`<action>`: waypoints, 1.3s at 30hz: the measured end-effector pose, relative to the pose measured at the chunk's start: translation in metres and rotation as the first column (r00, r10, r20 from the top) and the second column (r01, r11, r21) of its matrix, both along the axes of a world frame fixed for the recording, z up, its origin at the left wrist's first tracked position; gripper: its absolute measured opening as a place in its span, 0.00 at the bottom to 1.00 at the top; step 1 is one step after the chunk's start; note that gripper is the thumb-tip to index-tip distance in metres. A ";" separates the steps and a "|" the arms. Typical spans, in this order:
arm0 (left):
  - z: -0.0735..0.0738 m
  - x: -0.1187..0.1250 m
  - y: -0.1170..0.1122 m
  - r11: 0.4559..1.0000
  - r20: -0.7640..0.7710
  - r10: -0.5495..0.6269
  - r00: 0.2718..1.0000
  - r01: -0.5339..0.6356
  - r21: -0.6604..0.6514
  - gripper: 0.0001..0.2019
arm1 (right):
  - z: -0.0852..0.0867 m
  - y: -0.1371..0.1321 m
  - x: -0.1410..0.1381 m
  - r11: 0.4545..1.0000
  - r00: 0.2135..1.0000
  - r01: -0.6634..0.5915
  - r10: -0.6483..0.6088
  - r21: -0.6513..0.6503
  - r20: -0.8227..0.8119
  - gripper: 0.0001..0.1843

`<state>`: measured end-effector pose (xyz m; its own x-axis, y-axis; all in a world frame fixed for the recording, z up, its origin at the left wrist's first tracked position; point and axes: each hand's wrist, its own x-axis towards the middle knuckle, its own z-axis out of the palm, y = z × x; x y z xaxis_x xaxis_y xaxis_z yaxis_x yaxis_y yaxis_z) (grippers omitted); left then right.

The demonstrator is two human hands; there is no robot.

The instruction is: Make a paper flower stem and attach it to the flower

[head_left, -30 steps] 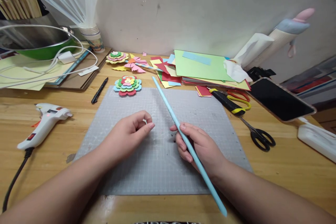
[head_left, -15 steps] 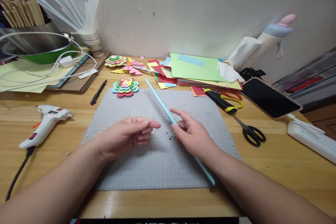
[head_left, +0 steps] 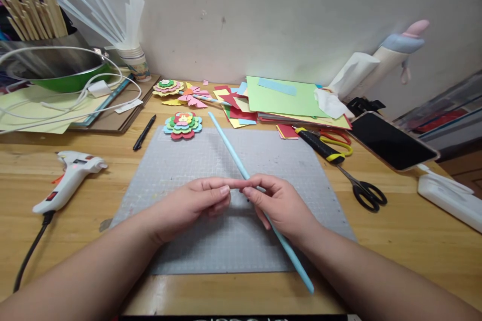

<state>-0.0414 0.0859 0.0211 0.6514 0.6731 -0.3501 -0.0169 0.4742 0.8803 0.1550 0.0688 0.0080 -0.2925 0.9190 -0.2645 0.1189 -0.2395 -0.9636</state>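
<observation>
A thin light-blue rolled paper stick (head_left: 228, 144) slants across the cutting mat, its near end past the mat's front edge. My right hand (head_left: 282, 203) is closed around its middle, which the fingers partly hide. My left hand (head_left: 203, 198) has its thumb pressed along the forefinger and the other fingers curled, with nothing visible in it. Its outstretched forefinger tip meets the thumb and fingertips of my right hand, in front of the stick. Beneath both hands lies the grey cutting mat (head_left: 181, 256).
Layered paper flowers (head_left: 183, 125) and coloured paper sheets (head_left: 282, 103) lie at the back. A glue gun (head_left: 68, 178) and a black pen (head_left: 144, 133) are on the left. Scissors (head_left: 367, 193), a utility knife (head_left: 318, 144) and a phone (head_left: 395, 140) lie on the right.
My hands have come together, the left forefinger now touching the right fingertips. My right fingers have curled in, and the stick's near end has shifted toward me.
</observation>
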 end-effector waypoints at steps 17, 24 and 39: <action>0.006 -0.013 0.015 0.691 -0.541 0.624 0.564 -0.076 0.719 0.18 | -0.005 0.006 0.005 0.891 0.961 -0.070 -0.061 0.449 0.271 0.14; -0.030 -0.009 -0.015 0.409 -0.693 0.675 0.253 0.653 0.637 0.44 | -0.001 0.016 0.010 0.924 0.954 0.265 -0.292 0.275 0.064 0.13; -0.039 0.016 0.001 0.396 -0.747 0.590 0.305 0.697 0.597 0.42 | 0.006 0.032 0.025 0.826 0.880 0.474 -0.460 0.305 -0.120 0.12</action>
<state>-0.0257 0.0868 -0.0178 0.4409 0.8974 0.0170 0.8965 -0.4413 0.0400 0.1805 0.1005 0.0135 0.1891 0.9798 0.0650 0.0309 0.0602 -0.9977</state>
